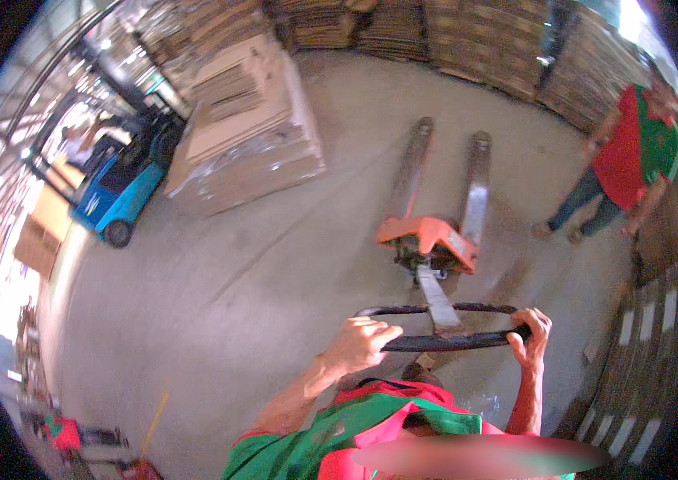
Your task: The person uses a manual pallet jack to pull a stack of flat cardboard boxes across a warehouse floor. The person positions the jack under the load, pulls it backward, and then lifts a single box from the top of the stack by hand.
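Note:
An orange pallet jack stands on the floor in front of me, its two worn forks pointing away with no load on them. Its black loop handle is at my waist. My left hand is wrapped round the left end of the loop. Round the right end, my right hand has its fingers closed, thumb on the near side. A pale metal shaft joins the handle to the jack's body.
A wrapped stack of flat cardboard stands ahead on the left, beside a blue forklift with a person seated in it. On the right stands a person in a red and green shirt. Cardboard stacks line the back.

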`<state>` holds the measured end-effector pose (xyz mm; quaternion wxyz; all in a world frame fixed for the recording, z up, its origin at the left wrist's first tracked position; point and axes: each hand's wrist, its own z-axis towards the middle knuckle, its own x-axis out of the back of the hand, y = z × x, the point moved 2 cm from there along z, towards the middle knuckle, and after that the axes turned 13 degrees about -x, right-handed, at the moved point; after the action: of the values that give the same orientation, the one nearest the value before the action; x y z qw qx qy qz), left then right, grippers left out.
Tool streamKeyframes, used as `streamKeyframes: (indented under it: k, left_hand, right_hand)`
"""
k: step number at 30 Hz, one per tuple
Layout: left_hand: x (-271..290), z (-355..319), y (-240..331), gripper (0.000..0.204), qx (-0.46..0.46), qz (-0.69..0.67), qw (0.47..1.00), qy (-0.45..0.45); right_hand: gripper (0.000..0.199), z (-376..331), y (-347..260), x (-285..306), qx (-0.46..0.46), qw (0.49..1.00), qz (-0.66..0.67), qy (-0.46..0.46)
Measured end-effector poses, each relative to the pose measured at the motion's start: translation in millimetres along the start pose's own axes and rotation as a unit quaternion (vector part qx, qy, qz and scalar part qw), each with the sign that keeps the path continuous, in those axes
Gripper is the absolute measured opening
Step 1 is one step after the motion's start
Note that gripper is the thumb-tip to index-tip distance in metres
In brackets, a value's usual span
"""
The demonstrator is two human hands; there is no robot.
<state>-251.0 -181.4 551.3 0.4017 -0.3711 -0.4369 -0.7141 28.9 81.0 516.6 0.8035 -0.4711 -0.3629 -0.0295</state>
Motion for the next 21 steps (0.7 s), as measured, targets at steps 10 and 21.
streamKeyframes:
  k: [10, 21]
  left_hand:
    - [51, 33, -56, 0.048, -0.08, 0.1, 0.982, 0.136]
    - [86, 92, -187, 0.037, -0.18, 0.058, 0.964, 0.189]
  right_hand:
    - [0.059, 6, -50, -5, 0.013, 0.991, -0.025, 0.129]
    - [0.032, 30, -126, -51, -0.065, 0.954, -0.118, 0.267]
